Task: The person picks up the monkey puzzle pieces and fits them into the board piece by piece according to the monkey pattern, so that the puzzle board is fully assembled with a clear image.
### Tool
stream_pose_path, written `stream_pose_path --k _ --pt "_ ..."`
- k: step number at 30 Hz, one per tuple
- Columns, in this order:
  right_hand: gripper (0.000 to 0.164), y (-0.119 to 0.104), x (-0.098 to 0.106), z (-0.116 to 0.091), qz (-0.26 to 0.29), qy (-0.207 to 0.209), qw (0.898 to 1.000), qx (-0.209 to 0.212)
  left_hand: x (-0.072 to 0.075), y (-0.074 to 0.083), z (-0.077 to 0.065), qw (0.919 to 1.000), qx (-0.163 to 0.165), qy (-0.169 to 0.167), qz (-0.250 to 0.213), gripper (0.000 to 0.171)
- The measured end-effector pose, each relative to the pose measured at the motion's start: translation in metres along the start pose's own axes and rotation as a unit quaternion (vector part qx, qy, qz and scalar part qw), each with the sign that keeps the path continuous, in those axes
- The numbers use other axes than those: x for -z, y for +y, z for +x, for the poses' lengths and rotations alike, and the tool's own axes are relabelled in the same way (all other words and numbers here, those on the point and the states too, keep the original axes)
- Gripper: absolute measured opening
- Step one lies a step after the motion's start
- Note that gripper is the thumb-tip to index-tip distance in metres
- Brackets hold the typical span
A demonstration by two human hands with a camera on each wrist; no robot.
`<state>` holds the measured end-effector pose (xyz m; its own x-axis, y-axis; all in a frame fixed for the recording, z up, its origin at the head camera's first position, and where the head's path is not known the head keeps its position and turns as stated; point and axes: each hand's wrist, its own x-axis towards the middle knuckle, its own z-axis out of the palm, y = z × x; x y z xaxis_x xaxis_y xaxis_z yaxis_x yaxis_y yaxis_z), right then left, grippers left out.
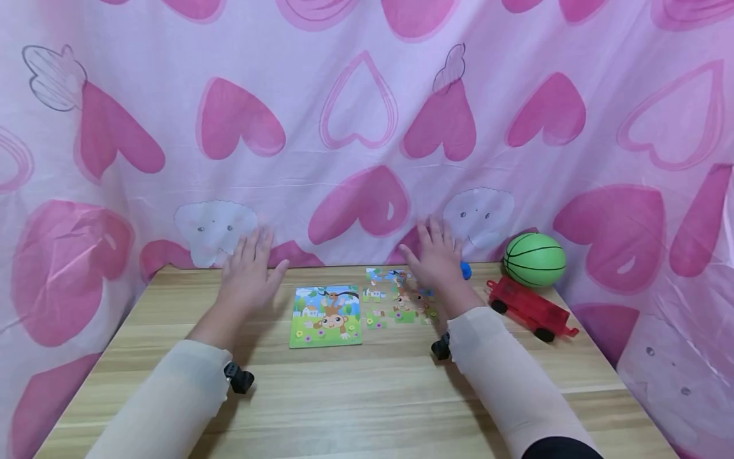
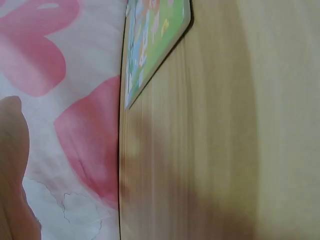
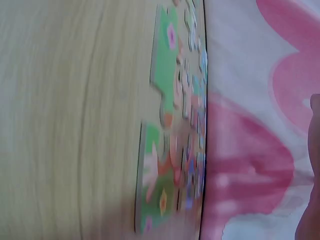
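Observation:
My left hand (image 1: 248, 275), fingers spread and straight, is held over the back left of the table with nothing in it. To its right lies a square monkey picture board (image 1: 327, 317), whose corner also shows in the left wrist view. My right hand (image 1: 438, 260), also spread and empty, hangs over the right edge of several loose jigsaw pieces (image 1: 404, 317). Those pieces carry parts of a like monkey picture and lie apart in rough rows, some hidden by that hand. In the right wrist view, green flowered puzzle pieces (image 3: 165, 65) lie flat on the wood.
A green ball (image 1: 534, 259) with black lines sits at the back right, behind a red toy wagon (image 1: 530, 308) with black wheels. A small blue object (image 1: 466, 270) shows beside the right hand. A pink heart-print curtain (image 1: 361, 95) hangs along the far edge of the wooden table (image 1: 344, 401).

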<state>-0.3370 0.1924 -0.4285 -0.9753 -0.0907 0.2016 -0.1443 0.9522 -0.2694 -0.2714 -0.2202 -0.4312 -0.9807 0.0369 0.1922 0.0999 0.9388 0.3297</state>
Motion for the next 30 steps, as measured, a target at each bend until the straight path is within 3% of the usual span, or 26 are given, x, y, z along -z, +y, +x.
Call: stream_pose_path --k 7,15,20,24,30 --pt "0.089 -0.016 -0.009 0.003 0.016 0.006 1.0 0.018 -0.004 0.001 -0.011 0.9968 0.008 -0.02 -0.077 0.088" --pt "0.088 -0.032 -0.017 0.005 0.073 -0.021 0.996 0.057 -0.009 0.003 -0.021 0.9856 -0.017 -0.069 -0.154 0.09" --pt "0.087 -0.038 -0.02 0.005 0.123 -0.046 0.99 0.051 -0.013 0.002 -0.029 0.98 -0.024 -0.105 -0.167 0.092" --pt "0.085 -0.038 -0.025 0.006 0.182 -0.084 0.979 0.047 -0.018 0.0 -0.035 0.9779 -0.039 -0.121 -0.166 0.092" --pt "0.069 -0.031 -0.037 0.01 0.222 -0.124 0.966 0.056 -0.024 0.001 -0.046 0.9705 -0.065 -0.164 -0.164 0.092"
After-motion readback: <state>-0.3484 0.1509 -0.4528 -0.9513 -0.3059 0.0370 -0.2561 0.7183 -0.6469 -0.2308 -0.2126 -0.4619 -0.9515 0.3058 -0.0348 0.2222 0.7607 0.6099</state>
